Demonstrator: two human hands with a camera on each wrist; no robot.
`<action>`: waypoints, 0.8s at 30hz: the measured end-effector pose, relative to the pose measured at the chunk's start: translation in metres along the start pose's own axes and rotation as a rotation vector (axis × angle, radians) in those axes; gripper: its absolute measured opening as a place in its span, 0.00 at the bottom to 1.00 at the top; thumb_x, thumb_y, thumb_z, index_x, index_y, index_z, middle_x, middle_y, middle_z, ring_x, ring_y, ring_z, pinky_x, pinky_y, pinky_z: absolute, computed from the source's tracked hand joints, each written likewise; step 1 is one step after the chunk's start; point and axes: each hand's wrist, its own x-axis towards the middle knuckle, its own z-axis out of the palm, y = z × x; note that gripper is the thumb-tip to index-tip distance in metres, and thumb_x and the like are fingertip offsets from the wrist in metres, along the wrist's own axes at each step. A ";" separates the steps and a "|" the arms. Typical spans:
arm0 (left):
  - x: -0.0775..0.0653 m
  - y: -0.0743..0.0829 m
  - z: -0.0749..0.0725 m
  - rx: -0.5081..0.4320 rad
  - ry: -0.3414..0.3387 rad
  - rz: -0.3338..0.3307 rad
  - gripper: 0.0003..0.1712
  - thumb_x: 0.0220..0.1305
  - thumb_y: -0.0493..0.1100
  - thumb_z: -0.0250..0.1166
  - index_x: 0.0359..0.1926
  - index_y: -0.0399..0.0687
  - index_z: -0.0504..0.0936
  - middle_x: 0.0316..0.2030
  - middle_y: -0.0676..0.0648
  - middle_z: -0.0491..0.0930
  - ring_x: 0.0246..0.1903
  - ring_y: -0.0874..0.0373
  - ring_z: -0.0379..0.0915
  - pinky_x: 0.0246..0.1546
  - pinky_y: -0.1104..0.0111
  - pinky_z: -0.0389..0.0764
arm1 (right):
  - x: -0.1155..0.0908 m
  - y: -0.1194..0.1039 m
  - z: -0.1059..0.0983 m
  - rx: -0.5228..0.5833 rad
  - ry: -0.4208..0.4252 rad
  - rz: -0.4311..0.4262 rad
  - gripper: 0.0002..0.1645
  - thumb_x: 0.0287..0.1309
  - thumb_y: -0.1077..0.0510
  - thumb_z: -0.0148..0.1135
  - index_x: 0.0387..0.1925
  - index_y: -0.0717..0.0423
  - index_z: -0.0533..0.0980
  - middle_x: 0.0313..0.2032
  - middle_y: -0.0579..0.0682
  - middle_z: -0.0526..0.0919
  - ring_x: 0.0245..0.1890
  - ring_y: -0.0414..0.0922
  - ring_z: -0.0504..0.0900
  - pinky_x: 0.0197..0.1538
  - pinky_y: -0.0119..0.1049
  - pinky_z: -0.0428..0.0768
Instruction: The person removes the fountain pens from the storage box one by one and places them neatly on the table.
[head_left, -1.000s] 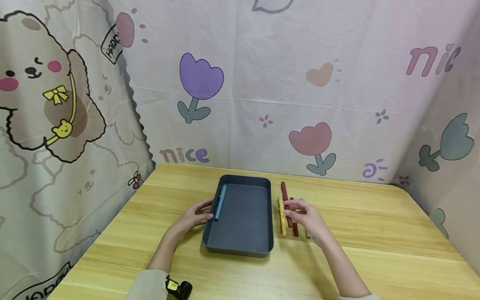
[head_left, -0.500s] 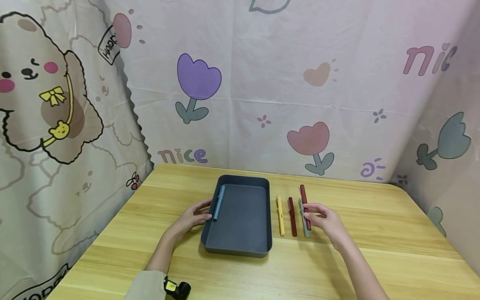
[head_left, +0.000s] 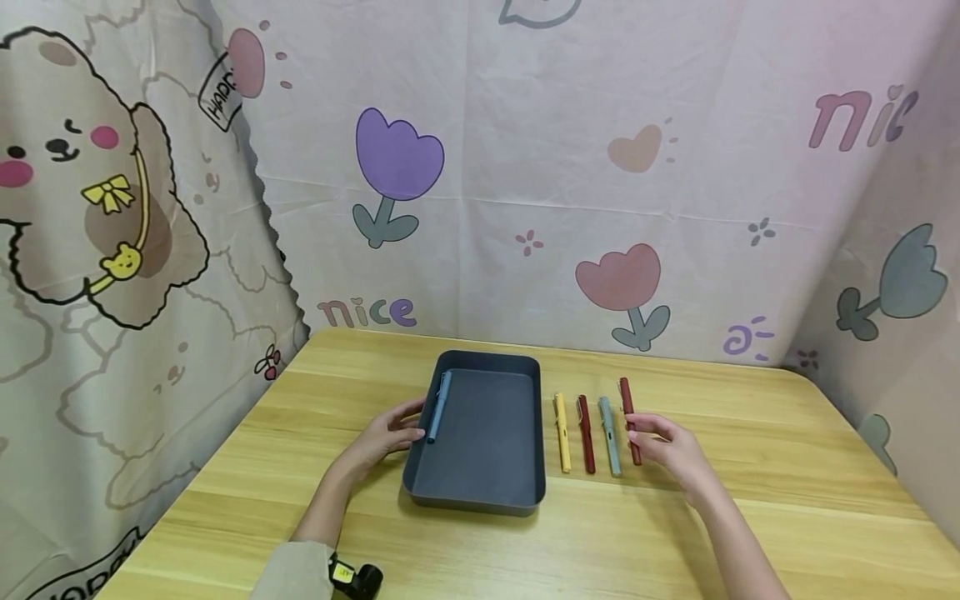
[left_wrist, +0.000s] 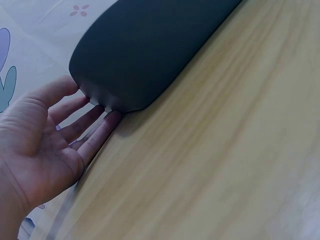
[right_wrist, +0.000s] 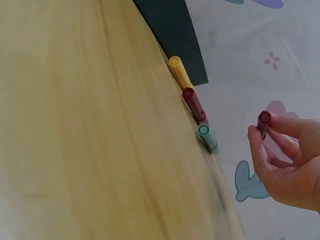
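My right hand [head_left: 671, 450] pinches a dark red pen [head_left: 628, 417] between thumb and fingers. In the right wrist view that pen [right_wrist: 264, 120] is clear above the table, end-on to the camera. Left of it, a yellow pen [head_left: 562, 433], another dark red pen [head_left: 587, 433] and a grey-green pen [head_left: 611, 437] lie in a row, side by side. My left hand [head_left: 381, 437] rests against the left wall of a dark grey tray [head_left: 480, 507], its fingertips [left_wrist: 114, 119] touching the outside. A blue pen [head_left: 439, 407] lies in the tray along its left side.
The wooden table [head_left: 780, 492] reaches back to a printed cloth [head_left: 495, 167], and more cloth hangs on the left and right. A small black device [head_left: 358, 577] is strapped at my left wrist.
My right hand has carried the dark red pen rightward, from over the yellow and other red pens, past the grey-green one, to its right side. The left hand stays at the tray.
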 end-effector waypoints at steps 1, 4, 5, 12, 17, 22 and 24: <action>0.000 0.000 0.000 0.001 0.001 0.000 0.36 0.61 0.38 0.61 0.68 0.42 0.58 0.64 0.36 0.58 0.57 0.44 0.63 0.52 0.56 0.67 | 0.000 0.002 -0.002 -0.009 0.002 -0.003 0.26 0.58 0.60 0.60 0.55 0.71 0.68 0.49 0.64 0.74 0.39 0.43 0.79 0.41 0.32 0.75; -0.001 0.001 0.001 -0.002 0.002 0.002 0.36 0.61 0.38 0.61 0.68 0.43 0.58 0.64 0.36 0.58 0.57 0.44 0.62 0.53 0.55 0.66 | 0.001 0.008 -0.006 -0.021 0.013 0.004 0.26 0.58 0.60 0.60 0.55 0.71 0.68 0.49 0.64 0.74 0.38 0.40 0.78 0.41 0.32 0.75; -0.001 0.001 0.001 0.000 -0.001 0.005 0.36 0.61 0.38 0.61 0.68 0.43 0.58 0.64 0.36 0.58 0.57 0.44 0.62 0.53 0.55 0.66 | 0.001 0.010 -0.007 -0.018 0.014 0.009 0.26 0.58 0.60 0.60 0.55 0.71 0.68 0.49 0.64 0.74 0.38 0.40 0.78 0.40 0.33 0.76; 0.000 -0.001 0.000 -0.004 0.003 0.002 0.36 0.61 0.39 0.61 0.68 0.43 0.58 0.64 0.36 0.58 0.57 0.44 0.62 0.52 0.55 0.67 | 0.005 0.024 -0.012 0.011 0.019 0.068 0.26 0.57 0.63 0.60 0.56 0.71 0.68 0.49 0.64 0.74 0.35 0.40 0.76 0.37 0.33 0.77; 0.001 -0.001 -0.001 0.000 0.010 -0.008 0.36 0.61 0.39 0.62 0.68 0.43 0.58 0.64 0.36 0.58 0.56 0.45 0.63 0.52 0.56 0.68 | 0.006 0.032 -0.013 0.012 0.013 0.086 0.27 0.57 0.62 0.61 0.55 0.71 0.69 0.48 0.62 0.75 0.36 0.38 0.76 0.38 0.32 0.77; 0.001 -0.002 -0.001 -0.006 0.010 -0.008 0.36 0.61 0.39 0.62 0.68 0.43 0.58 0.64 0.37 0.58 0.57 0.45 0.62 0.52 0.56 0.67 | 0.006 0.037 -0.014 -0.001 0.008 0.082 0.27 0.56 0.61 0.62 0.55 0.71 0.69 0.48 0.61 0.75 0.37 0.38 0.76 0.38 0.32 0.77; 0.001 -0.002 0.000 -0.003 0.008 -0.002 0.36 0.61 0.39 0.61 0.68 0.42 0.58 0.64 0.36 0.58 0.57 0.44 0.62 0.52 0.56 0.67 | 0.006 0.037 -0.014 -0.008 0.004 0.074 0.27 0.57 0.60 0.61 0.55 0.71 0.69 0.49 0.61 0.75 0.38 0.38 0.76 0.39 0.32 0.77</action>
